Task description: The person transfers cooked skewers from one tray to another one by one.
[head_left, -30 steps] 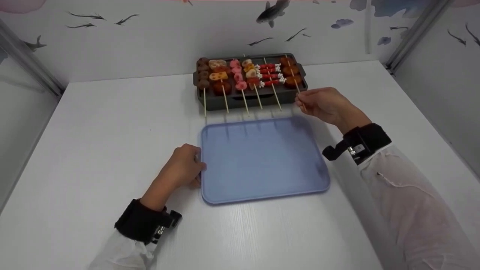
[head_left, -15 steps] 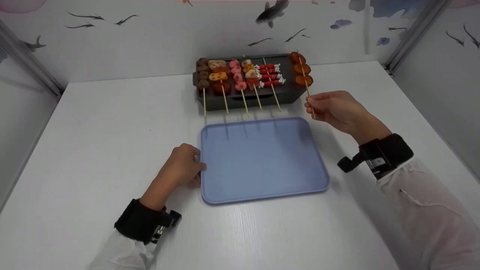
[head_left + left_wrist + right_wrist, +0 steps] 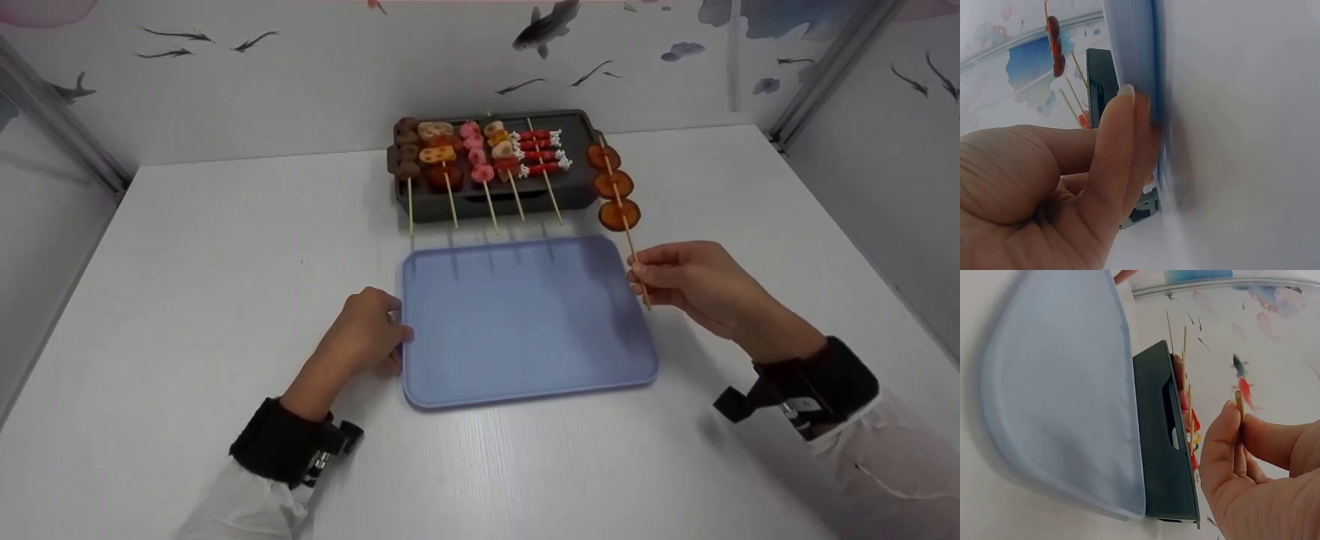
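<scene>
My right hand (image 3: 705,289) pinches the bare stick end of a skewer (image 3: 619,215) with three round orange-brown slices, held up beside the tray's right edge. In the right wrist view the stick's end (image 3: 1239,400) pokes out between thumb and fingers. With thumb and fingers, my left hand (image 3: 365,330) grips the left edge of the blue tray (image 3: 525,322), which lies on the white table. The left wrist view shows those fingers (image 3: 1114,140) at the rim. Behind the tray stands a black toy grill (image 3: 577,161) bearing several food skewers.
On the grill lie a brown-ball skewer (image 3: 407,150), a mixed skewer (image 3: 437,154), a pink skewer (image 3: 477,154), another mixed skewer (image 3: 502,150) and one with red white-ended pieces (image 3: 540,154). A patterned wall (image 3: 337,82) rises behind the grill.
My right hand has lifted the skewer of round slices off the grill's right end and drawn it right and toward me. The left hand and tray have stayed in place.
</scene>
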`<action>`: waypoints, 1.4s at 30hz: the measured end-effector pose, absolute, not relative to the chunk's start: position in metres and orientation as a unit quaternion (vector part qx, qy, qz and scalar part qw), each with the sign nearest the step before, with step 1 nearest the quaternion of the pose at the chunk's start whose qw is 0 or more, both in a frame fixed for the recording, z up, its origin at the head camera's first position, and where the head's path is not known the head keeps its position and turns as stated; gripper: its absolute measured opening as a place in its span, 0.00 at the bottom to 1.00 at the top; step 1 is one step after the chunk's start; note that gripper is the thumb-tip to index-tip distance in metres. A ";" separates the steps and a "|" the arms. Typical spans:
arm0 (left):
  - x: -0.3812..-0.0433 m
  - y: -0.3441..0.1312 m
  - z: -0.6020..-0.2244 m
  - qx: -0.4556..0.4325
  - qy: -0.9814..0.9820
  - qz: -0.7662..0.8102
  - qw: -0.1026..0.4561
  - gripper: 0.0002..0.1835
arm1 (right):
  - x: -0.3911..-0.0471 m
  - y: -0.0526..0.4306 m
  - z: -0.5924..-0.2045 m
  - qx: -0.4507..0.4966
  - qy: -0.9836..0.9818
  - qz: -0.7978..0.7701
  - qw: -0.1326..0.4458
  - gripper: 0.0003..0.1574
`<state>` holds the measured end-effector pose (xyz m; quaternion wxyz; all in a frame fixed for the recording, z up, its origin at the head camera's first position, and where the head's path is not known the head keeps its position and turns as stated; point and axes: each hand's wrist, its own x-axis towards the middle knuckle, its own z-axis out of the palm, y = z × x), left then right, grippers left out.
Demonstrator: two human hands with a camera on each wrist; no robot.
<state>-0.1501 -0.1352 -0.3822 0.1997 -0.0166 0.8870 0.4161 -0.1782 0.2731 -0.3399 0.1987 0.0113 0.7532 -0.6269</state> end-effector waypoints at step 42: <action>-0.148 -0.138 -0.383 0.006 0.887 0.421 0.191 0.20 | -0.097 0.285 -0.382 0.029 0.838 -0.490 0.239 0.19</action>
